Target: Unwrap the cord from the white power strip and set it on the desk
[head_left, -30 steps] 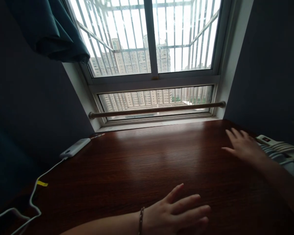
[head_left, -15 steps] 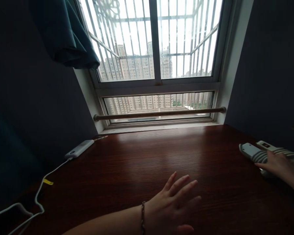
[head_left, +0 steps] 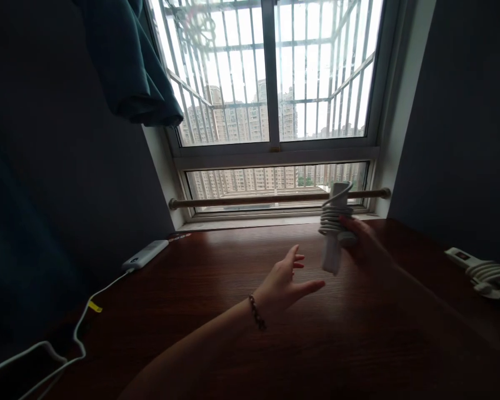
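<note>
a person lifts a white power strip wound in its own cord (head_left: 335, 230) above a dark wooden desk (head_left: 216, 311).
right hand (head_left: 364, 247) grips it upright; left hand (head_left: 285, 280) reaches open beside it, seemingly to take it or unwind the cord.

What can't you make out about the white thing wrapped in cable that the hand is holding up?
- White cable-wound power strip, head view: sockets and plug not visible, backlit by the window.
- Right hand: fingers dark, grip partly hidden behind the strip.
- Second white cable-wound strip: far end cut off by the right edge.
</note>
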A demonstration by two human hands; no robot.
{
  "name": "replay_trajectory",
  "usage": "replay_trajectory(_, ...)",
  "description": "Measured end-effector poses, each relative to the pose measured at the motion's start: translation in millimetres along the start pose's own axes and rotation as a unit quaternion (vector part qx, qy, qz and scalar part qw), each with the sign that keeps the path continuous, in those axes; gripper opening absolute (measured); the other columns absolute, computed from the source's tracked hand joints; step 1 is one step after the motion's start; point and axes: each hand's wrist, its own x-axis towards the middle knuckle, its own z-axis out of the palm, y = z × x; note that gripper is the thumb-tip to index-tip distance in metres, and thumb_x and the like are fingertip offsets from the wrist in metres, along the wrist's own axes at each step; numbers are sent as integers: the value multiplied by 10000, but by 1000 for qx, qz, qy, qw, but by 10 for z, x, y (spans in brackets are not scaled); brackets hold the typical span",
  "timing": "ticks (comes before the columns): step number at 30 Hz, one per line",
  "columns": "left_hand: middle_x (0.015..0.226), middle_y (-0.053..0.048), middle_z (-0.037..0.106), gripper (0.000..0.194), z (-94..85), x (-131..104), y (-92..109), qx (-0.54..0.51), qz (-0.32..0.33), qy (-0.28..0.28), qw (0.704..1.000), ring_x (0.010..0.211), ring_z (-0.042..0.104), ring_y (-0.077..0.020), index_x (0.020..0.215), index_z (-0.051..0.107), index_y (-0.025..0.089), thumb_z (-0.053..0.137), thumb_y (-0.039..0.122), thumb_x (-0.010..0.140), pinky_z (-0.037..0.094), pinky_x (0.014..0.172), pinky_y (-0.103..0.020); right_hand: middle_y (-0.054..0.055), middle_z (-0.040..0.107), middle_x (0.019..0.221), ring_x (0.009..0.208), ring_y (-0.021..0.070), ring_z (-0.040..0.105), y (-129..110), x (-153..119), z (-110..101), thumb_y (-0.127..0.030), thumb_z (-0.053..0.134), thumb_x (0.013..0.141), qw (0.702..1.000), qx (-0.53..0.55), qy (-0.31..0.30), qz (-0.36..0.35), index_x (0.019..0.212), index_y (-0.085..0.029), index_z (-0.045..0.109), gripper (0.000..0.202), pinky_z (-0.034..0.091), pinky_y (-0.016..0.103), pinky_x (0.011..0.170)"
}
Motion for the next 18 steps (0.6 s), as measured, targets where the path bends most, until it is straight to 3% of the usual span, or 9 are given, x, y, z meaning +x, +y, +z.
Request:
replay_trajectory(3, 1181, -144, 539, 889, -42, 142, -107, -102, -11, 50, 993, 978, 562, -238, 1358, 297, 138, 756, 436, 658, 477, 785, -328, 46, 613, 825, 674, 132, 566, 370, 6, 600, -353, 826, 643, 993, 114, 9, 18, 935, -125, 577, 447, 482, 175, 529)
replay_trajectory(6, 1008, -108, 591, 675, -109, 198, -282, -173, -24, 111, 978, 833, 562, -191, 1171, 468, 82, 783, 306, 618, 455, 718, -288, 38, 606, 804, 656, 127, 562, 731, -34, 836, -335, 841, 637, 988, 143, 10, 51, 953, -131, 534, 486, 475, 182, 533)
replay_trajectory(11, 916, -84, 602, 444, -182, 254, -477, -257, -46, 134, 956, 753, 540, -152, 968, 526, 64, 702, 94, 562, 437, 677, -259, 75, 585, 970, 901, 217, 571, 1128, -53, 755, -501, 660, 809, 996, 37, -84, 17, 1087, -151, 469, 486, 486, 317, 780)
replay_trajectory(14, 825, -57, 583, 382, -181, 271, -523, -246, -66, 166, 953, 681, 518, -137, 887, 510, 85, 689, 104, 550, 416, 601, -247, 122, 465, 1136, 1058, 259, 482, 1230, -81, 592, -577, 464, 897, 988, -127, -75, -52, 1166, -153, 416, 505, 423, 393, 894)
replay_trajectory(16, 841, -54, 573, 404, -180, 275, -553, -241, -72, 197, 948, 700, 522, -141, 903, 490, 100, 705, 145, 564, 419, 613, -250, 126, 379, 1181, 1085, 261, 435, 1248, -133, 510, -539, 439, 920, 958, -240, -45, -149, 1182, -175, 379, 453, 400, 413, 905)
replay_trajectory(18, 866, -53, 566, 439, -178, 273, -589, -234, -73, 229, 942, 725, 528, -147, 938, 451, 117, 713, 194, 594, 430, 640, -261, 110, 376, 1121, 1013, 248, 445, 1243, -192, 470, -465, 493, 916, 913, -315, -73, -250, 1129, -186, 371, 371, 406, 406, 862)
